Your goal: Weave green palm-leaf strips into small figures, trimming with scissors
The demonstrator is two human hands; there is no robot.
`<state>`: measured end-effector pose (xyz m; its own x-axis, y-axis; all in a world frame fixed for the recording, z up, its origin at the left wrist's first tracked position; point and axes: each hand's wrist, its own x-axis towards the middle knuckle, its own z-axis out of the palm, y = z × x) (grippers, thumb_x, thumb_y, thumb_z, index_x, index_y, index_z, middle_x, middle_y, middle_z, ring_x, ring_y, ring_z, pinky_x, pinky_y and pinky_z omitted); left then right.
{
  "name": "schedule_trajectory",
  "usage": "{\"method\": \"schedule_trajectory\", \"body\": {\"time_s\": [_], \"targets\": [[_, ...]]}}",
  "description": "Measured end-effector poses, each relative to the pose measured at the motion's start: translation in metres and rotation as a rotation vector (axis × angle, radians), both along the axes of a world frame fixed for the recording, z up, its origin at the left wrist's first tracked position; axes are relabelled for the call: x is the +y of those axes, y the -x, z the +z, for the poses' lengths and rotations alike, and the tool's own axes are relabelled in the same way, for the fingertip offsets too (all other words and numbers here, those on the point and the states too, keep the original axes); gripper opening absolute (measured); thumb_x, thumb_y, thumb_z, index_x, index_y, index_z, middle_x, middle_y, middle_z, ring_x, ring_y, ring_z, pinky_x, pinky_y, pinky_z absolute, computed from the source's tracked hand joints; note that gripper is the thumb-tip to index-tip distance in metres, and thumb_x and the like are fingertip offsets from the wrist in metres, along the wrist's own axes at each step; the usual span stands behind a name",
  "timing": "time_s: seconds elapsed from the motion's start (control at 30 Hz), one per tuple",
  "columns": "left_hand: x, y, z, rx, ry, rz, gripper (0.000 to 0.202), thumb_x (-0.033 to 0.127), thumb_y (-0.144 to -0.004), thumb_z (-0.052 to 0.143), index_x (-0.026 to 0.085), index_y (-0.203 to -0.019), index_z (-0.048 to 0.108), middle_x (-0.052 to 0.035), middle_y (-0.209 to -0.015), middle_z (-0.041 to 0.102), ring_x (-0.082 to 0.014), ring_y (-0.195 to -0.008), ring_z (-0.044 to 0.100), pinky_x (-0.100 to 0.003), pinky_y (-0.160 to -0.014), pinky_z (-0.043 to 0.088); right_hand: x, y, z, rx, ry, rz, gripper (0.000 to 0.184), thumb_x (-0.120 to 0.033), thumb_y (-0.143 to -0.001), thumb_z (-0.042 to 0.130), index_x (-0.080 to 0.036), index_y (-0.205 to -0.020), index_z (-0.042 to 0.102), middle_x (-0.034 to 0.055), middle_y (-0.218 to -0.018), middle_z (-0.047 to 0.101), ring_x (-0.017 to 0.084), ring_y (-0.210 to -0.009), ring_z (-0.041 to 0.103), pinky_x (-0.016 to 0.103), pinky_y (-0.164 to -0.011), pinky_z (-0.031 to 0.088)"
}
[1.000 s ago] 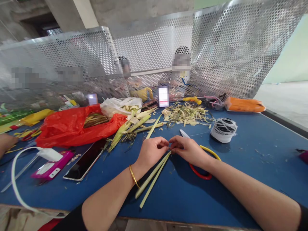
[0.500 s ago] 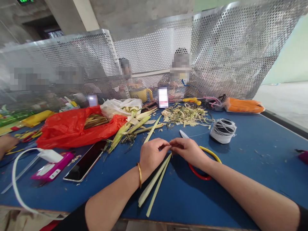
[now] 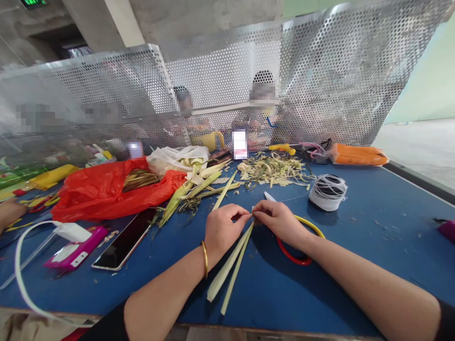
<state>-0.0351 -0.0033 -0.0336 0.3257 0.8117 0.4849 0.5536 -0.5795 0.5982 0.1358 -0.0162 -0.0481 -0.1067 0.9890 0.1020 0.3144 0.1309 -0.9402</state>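
Observation:
My left hand (image 3: pixel 223 227) and my right hand (image 3: pixel 279 220) meet fingertip to fingertip over the blue table (image 3: pixel 355 246). Both pinch the top end of two pale green leaf strips (image 3: pixel 231 265), which slope down towards me across the table. A gold bangle (image 3: pixel 204 252) circles my left wrist. Scissors with red and yellow handles (image 3: pixel 302 239) lie under my right hand, their blade tip poking out beyond my fingers. A thin white thread runs from my fingers to a spool of white thread (image 3: pixel 327 192) at the right.
A red plastic bag (image 3: pixel 103 189) with leaves, a white bag (image 3: pixel 177 156), loose green stalks (image 3: pixel 199 187) and a heap of leaf scraps (image 3: pixel 273 168) fill the far table. A phone (image 3: pixel 124 239) and a pink device (image 3: pixel 74 251) lie left. Perforated metal screens (image 3: pixel 320 76) stand behind.
The hands stay pinched together on the strips. The lower ends of the strips have swung slightly to the right.

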Motion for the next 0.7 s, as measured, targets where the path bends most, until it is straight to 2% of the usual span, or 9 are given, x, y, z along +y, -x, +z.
{"method": "schedule_trajectory", "body": {"time_s": [0.17,0.33,0.4,0.5,0.6,0.7], "targets": [[0.005,0.004,0.002,-0.011,0.086,-0.013,0.011,0.023,-0.081,0.064,0.023,-0.077,0.074,0.0014,-0.078,0.073,-0.0124,-0.071,0.064,-0.021,-0.068,0.043,0.001,-0.002,0.000,0.023,0.038,-0.026,0.009,-0.027,-0.081,0.053,-0.021,-0.077,0.059,-0.0017,-0.064,0.064,0.016,-0.062,0.063,0.030,-0.061,0.047],[0.016,0.009,0.004,0.133,0.237,0.109,0.016,0.027,-0.081,0.060,0.021,-0.069,0.069,0.0010,-0.067,0.069,-0.0130,-0.062,0.059,-0.024,-0.060,0.037,0.001,-0.005,0.010,0.004,-0.102,-0.127,0.007,-0.024,-0.077,0.054,-0.021,-0.071,0.055,-0.0033,-0.064,0.057,0.012,-0.054,0.052,0.027,-0.058,0.040],[0.019,0.010,0.004,0.193,0.280,0.158,0.017,0.026,-0.080,0.059,0.020,-0.066,0.067,0.0007,-0.063,0.066,-0.0133,-0.060,0.056,-0.025,-0.059,0.033,-0.002,-0.004,0.015,0.099,-0.069,-0.076,0.007,-0.025,-0.077,0.054,-0.020,-0.071,0.054,-0.0024,-0.067,0.059,0.012,-0.056,0.053,0.028,-0.060,0.041],[0.021,0.010,0.001,0.213,0.312,0.152,0.016,0.026,-0.079,0.057,0.020,-0.065,0.064,0.0007,-0.064,0.064,-0.0138,-0.062,0.054,-0.025,-0.058,0.030,-0.008,0.000,0.022,0.283,0.053,0.101,0.015,-0.032,-0.081,0.055,-0.019,-0.074,0.052,0.0016,-0.082,0.065,0.013,-0.066,0.061,0.031,-0.067,0.045],[0.021,0.008,-0.002,0.108,0.368,0.098,0.018,0.027,-0.078,0.055,0.019,-0.061,0.057,0.0012,-0.061,0.060,-0.0132,-0.060,0.052,-0.025,-0.057,0.030,-0.012,0.004,0.024,0.393,0.142,0.232,0.022,-0.040,-0.084,0.056,-0.019,-0.078,0.051,0.0020,-0.085,0.067,0.016,-0.072,0.065,0.033,-0.071,0.046],[0.020,0.004,-0.005,-0.194,0.613,0.004,0.019,0.029,-0.078,0.055,0.019,-0.062,0.053,0.0024,-0.056,0.055,-0.0114,-0.053,0.049,-0.023,-0.052,0.032,-0.012,0.004,0.022,0.403,0.126,0.214,0.024,-0.041,-0.083,0.058,-0.019,-0.077,0.051,-0.0006,-0.077,0.064,0.015,-0.068,0.065,0.033,-0.069,0.045]]}}
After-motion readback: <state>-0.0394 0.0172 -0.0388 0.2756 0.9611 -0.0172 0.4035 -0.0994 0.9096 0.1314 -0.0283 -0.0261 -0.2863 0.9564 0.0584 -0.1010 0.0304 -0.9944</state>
